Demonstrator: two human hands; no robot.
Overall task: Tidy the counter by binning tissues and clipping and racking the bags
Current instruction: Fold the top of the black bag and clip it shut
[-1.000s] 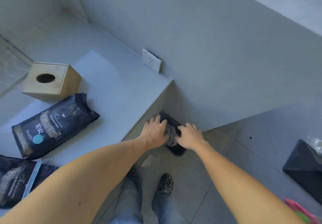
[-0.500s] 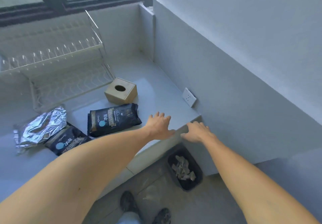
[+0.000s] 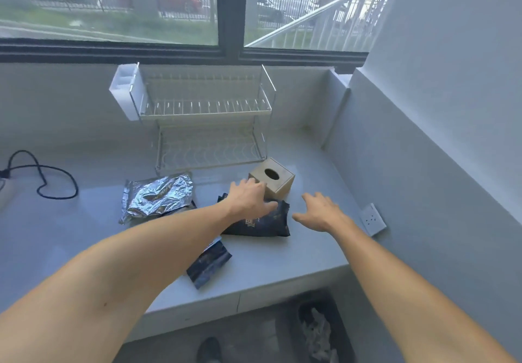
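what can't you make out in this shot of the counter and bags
All in the head view:
- black bag: its label, mostly covered by the left hand.
- second dark bag: its far end, hidden under the left forearm.
- bin: cut off by the bottom edge; the tissues are blurred.
- clips: none can be made out.
- cable: its left end runs out of frame.

The tissue box [image 3: 275,179] stands before the rack [image 3: 206,120], with bags [image 3: 262,221] in front.

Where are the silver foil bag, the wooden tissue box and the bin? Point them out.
silver foil bag [image 3: 158,197]: head view, on its crinkled middle.
wooden tissue box [image 3: 279,186]: head view, on its front face below the hole.
bin [image 3: 343,331]: head view, on its dark right rim.
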